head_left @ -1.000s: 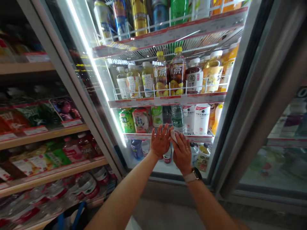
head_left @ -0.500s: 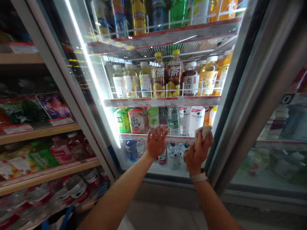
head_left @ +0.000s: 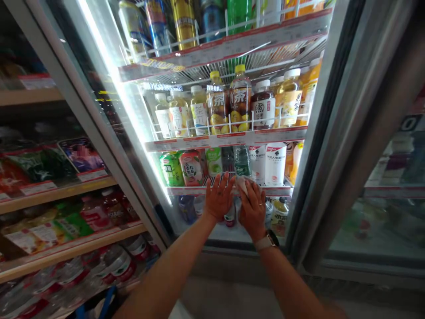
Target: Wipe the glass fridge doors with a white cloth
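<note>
My left hand (head_left: 218,196) lies flat and open, fingers spread, against the glass door (head_left: 139,133) of a drinks fridge, level with the third shelf (head_left: 285,191). Right beside it, my right hand (head_left: 253,209) presses a small pale cloth (head_left: 241,183) against the same glass, fingers over the cloth. A watch (head_left: 268,240) sits on my right wrist. Behind the glass at hand height stand a green-labelled water bottle (head_left: 241,160) and white bottles (head_left: 269,163).
Fridge shelves hold tea bottles (head_left: 229,104) above and cans (head_left: 182,22) at the top. Open wooden shelves (head_left: 66,190) with snack bags and red-capped bottles stand to the left. A metal door frame (head_left: 335,146) rises on the right, with another glass door beyond it.
My right hand with the cloth swung right toward the door frame half a second ago and is now back left beside my left hand. My left hand stayed on the glass.
</note>
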Available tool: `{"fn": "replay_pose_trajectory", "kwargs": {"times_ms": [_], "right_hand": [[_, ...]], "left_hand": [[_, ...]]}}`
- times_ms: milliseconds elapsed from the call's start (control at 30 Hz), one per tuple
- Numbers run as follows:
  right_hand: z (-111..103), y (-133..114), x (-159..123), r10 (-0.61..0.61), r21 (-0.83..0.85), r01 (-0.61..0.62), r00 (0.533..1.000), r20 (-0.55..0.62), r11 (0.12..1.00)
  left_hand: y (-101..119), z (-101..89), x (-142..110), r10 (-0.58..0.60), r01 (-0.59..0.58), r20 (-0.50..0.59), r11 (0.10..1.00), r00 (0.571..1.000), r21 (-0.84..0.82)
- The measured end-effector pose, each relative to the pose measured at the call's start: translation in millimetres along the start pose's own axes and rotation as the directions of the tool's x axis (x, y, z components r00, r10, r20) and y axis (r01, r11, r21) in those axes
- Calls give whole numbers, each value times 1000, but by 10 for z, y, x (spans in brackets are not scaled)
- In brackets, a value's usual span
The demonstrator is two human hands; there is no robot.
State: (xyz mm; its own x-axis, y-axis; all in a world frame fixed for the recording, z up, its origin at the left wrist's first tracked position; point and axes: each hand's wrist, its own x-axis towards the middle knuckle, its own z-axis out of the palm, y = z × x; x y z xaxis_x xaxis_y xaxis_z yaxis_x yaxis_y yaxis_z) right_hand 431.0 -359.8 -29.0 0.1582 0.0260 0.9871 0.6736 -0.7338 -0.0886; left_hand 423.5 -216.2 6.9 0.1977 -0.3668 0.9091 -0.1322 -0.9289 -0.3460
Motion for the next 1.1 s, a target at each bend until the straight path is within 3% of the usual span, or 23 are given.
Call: {"fn": "replay_pose_trajectory", "kwargs": {"times_ms": [200,300,400,500,700,800,867,967,1100], "right_hand": [[-426,724,106,160,-109,-175,978,-134,979],[-513,868,98,249,-101,-268,953,-171,958],[-446,775,95,303,-75,-321,935,-184,944],[-275,533,108,314,-63,-333,927,-204,941],[89,-33,-16,107,-31,-112,987,-120,993],[175,-201,-138,7,9,-6,999,-51,1000],[155,-206,-171,-54,32,54,998,21,998],[3,-25,-119,-118,25,116,989,93,993],[-308,443,7,-6,-66,7,1000,17,998]], "left_hand": [[1,-25,47,0,-1,-34,999,999,-45],[0,-10,27,-11,11,-12,999,1000,-53],[1,8,0,-24,24,17,999,1000,-48],[7,12,-7,-25,26,20,999,999,-24],[22,-5,30,-9,9,-18,1000,1000,1],[22,1,33,3,-3,-56,1000,998,14],[17,4,27,5,-4,-64,1000,998,16],[8,-4,20,-4,4,-26,1000,1000,2],[4,-22,43,2,-3,-33,999,999,-36]]}}
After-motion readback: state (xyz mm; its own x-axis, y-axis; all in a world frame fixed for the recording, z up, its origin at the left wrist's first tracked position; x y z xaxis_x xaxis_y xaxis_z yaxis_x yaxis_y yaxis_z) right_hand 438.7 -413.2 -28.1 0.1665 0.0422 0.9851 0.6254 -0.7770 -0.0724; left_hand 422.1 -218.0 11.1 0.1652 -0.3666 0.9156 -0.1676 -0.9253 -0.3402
